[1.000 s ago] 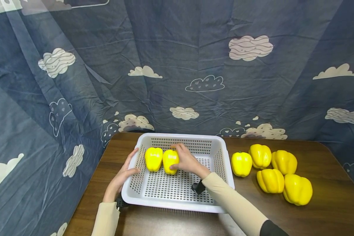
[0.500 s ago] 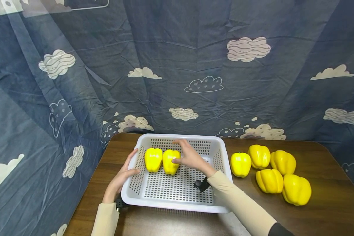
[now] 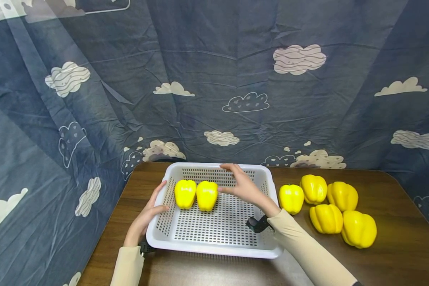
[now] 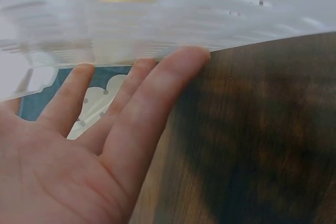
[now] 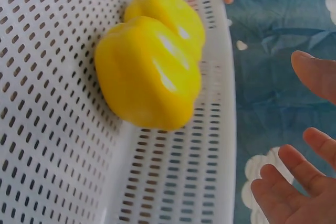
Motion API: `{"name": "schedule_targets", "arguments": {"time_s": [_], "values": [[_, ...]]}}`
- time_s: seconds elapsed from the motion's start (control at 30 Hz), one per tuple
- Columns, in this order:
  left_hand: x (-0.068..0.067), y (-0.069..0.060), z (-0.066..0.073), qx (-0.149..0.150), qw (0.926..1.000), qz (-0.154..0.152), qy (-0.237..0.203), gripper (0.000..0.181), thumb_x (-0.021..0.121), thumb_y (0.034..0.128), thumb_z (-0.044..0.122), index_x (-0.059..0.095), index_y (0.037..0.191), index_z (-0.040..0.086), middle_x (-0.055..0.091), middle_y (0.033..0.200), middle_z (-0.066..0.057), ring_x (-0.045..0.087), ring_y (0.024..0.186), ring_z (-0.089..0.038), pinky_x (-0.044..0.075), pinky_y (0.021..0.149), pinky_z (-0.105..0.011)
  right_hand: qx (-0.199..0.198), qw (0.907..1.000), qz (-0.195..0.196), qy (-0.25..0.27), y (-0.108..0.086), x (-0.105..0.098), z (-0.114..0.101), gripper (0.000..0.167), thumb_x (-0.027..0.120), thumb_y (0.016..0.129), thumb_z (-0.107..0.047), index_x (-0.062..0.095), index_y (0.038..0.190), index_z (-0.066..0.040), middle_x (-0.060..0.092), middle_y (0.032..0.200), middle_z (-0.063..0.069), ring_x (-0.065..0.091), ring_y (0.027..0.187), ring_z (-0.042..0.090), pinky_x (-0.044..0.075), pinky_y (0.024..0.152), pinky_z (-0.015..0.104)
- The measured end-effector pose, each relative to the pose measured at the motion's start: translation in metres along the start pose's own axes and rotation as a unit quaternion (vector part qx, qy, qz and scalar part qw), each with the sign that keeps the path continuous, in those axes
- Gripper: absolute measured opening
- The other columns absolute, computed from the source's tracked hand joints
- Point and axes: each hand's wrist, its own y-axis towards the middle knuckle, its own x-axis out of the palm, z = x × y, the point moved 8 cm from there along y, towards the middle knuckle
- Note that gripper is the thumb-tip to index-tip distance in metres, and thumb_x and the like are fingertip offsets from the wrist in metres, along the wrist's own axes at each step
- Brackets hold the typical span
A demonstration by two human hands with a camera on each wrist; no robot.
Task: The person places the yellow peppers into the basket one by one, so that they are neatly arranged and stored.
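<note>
Two yellow bell peppers, one at the left (image 3: 185, 194) and one beside it (image 3: 207, 196), stand side by side inside a white plastic basket (image 3: 214, 251) with slotted walls. My left hand (image 3: 145, 217) holds the basket's left side, its thumb over the rim and its fingers against the outer wall. Seen from the left wrist, those fingers (image 4: 152, 98) reach up to the basket's wall. Over the basket, right of the peppers, my right hand (image 3: 248, 190) is empty, with thumb and fingers spread apart. The right wrist view shows it (image 5: 299, 187) away from the peppers (image 5: 149, 77).
Several more yellow bell peppers (image 3: 326, 219) lie grouped on the brown wooden table (image 3: 397, 262), to the basket's right. A dark blue curtain (image 3: 200, 59) with cloud prints hangs behind the table's back edge.
My right hand has let go of the right pepper in the basket and moved right, away from it. The left hand stays at the basket's left side.
</note>
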Motion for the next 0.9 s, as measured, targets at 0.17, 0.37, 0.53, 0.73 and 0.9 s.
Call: {"name": "schedule_targets", "arguments": {"time_s": [0.17,0.37,0.53,0.73,0.9], "values": [[-0.001,0.0,0.0,-0.004,1.0,0.005,0.002,0.084,0.048,0.0861,-0.001,0.009,0.153,0.033,0.004,0.157,-0.012,0.028,0.128,-0.049,0.041,0.087,-0.058,-0.016,0.9994,0.011,0.03,-0.008,-0.015,-0.006,0.069,0.076,0.081,-0.012,0.041,0.139,-0.003,0.043,0.137,0.017,0.04,0.126,0.036,0.033,0.103,0.049],[0.0,-0.001,0.0,-0.006,1.0,-0.001,-0.001,0.084,0.047,0.0864,-0.001,0.009,0.153,0.033,0.004,0.157,-0.012,0.029,0.127,-0.05,0.04,0.087,-0.058,-0.009,0.9979,0.012,0.062,-0.017,-0.029,-0.005,0.07,0.075,0.082,-0.012,0.039,0.141,-0.004,0.04,0.139,0.017,0.038,0.128,0.034,0.031,0.104,0.049],[0.001,-0.002,0.001,-0.002,1.0,-0.001,-0.001,0.083,0.047,0.0864,-0.002,0.009,0.153,0.033,0.004,0.157,-0.012,0.028,0.128,-0.05,0.04,0.088,-0.058,-0.009,0.9982,0.024,0.054,-0.025,-0.037,-0.002,0.069,0.076,0.081,-0.012,0.04,0.14,-0.004,0.041,0.139,0.017,0.04,0.127,0.034,0.032,0.104,0.048],[0.002,-0.002,0.002,0.0,1.0,0.001,0.001,0.084,0.047,0.0865,-0.002,0.009,0.153,0.033,0.005,0.157,-0.012,0.028,0.128,-0.049,0.039,0.088,-0.058,-0.019,0.9967,0.045,0.065,-0.034,-0.048,-0.001,0.068,0.076,0.081,-0.011,0.041,0.138,-0.003,0.043,0.138,0.017,0.042,0.125,0.034,0.033,0.103,0.049],[0.002,-0.002,0.002,0.002,1.0,0.002,0.001,0.083,0.047,0.0866,-0.001,0.009,0.153,0.033,0.005,0.157,-0.012,0.028,0.129,-0.05,0.039,0.088,-0.058,-0.016,0.9958,0.059,0.068,-0.043,-0.056,0.004,0.066,0.075,0.082,-0.013,0.041,0.138,-0.005,0.043,0.138,0.015,0.042,0.125,0.035,0.033,0.103,0.05]]}}
